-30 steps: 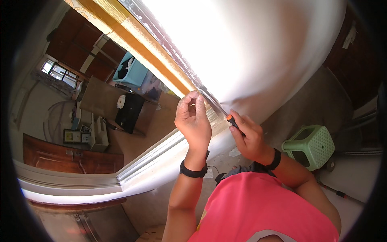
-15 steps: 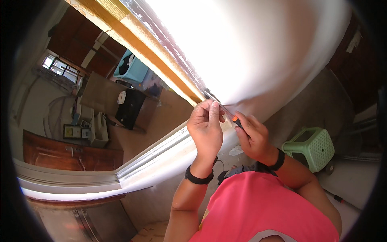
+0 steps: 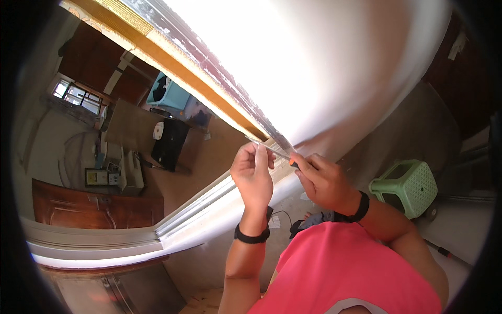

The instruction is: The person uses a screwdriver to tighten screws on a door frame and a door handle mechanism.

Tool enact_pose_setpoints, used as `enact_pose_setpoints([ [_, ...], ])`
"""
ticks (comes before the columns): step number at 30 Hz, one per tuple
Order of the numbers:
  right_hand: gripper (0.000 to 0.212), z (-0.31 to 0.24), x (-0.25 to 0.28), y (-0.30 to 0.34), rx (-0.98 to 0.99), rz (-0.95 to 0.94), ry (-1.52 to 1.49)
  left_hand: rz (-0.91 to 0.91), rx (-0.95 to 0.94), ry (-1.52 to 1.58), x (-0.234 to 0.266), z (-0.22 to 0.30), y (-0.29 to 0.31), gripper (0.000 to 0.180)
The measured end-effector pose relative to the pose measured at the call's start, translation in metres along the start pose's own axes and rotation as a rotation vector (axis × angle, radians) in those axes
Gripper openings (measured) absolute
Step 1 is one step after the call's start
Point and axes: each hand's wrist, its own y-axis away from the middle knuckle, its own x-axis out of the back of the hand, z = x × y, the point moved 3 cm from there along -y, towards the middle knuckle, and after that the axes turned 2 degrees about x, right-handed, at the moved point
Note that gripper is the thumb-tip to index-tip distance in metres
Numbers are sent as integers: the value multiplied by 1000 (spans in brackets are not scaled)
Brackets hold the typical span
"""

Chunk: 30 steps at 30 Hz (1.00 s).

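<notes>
My right hand [image 3: 329, 183] is wrapped around the black-and-orange handle of a screwdriver [image 3: 278, 152]. Its thin metal shaft slants up and left to my left hand [image 3: 253, 178]. There my thumb and forefinger pinch the shaft near its tip, while the other fingers curl loosely. Both hands are at the lower corner of a window opening, where the yellow-brown upright edge strip [image 3: 209, 94] meets the pale track of the sill [image 3: 196, 204]. What the tip touches, if anything, is hard to make out.
A bright white wall [image 3: 324, 68] rises to the right of the opening. Behind me on the right stands a green plastic stool [image 3: 408, 186]. Through the opening are a light-blue bin [image 3: 175, 98], a black-topped table [image 3: 170, 141] and a brown wooden door [image 3: 94, 206].
Both hands have shifted left with the screwdriver, the left one also slightly lower. The shaft now lies flatter, its tip pointing further left, off the wall edge. The view has shifted slightly.
</notes>
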Motion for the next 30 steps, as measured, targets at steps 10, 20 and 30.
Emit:
enact_pose_setpoints([
  [10, 43, 22, 7, 47, -55, -8, -12, -112, -12, -191, -7, 2, 16, 6],
  [20, 47, 5, -7, 54, -85, -72, -55, 30, -250, -438, -5, -21, -14, 10],
  [30, 50, -1, -6, 39, 45, -36, 62, 1, -118, -230, 10, -27, -10, 9],
])
